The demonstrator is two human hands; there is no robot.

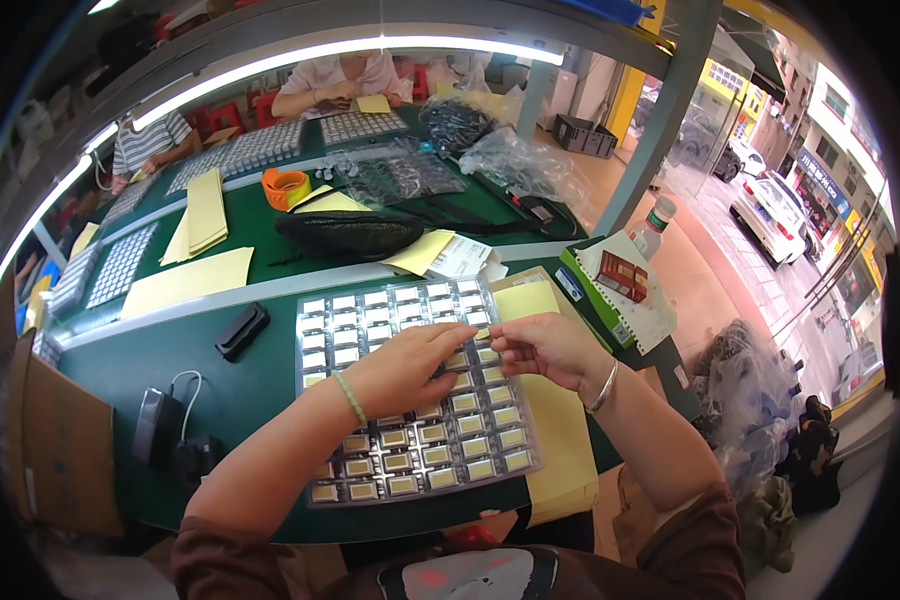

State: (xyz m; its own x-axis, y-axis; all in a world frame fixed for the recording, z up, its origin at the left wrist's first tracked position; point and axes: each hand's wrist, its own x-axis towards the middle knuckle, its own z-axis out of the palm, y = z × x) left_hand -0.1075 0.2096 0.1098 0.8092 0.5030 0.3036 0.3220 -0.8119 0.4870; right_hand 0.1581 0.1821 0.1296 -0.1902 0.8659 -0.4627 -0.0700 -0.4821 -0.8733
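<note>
A clear plastic tray (pixel 490 484) lies in front of me, with rows of small rectangular metal-framed parts. Those in the far and left rows have white tops; many nearer ones have yellow tops. My left hand (pixel 410 365) lies over the tray's middle, fingers stretched toward the right edge and thumb apart. Beside its fingertips, my right hand (pixel 550 350) is closed in a pinch at the tray's right edge. A small pale yellow piece (pixel 483 335) shows between the fingertips of both hands; whether the right fingers grip it is hidden. Yellow paper sheets (pixel 562 450) lie right of the tray.
A black pouch (pixel 350 234), orange tape roll (pixel 285 188) and yellow sheets (pixel 190 280) lie beyond. A black clip-like object (pixel 242 331), adapter (pixel 157 425) and cardboard box (pixel 65 450) are left. A green box (pixel 595 295) stands right. Two people sit across at more trays.
</note>
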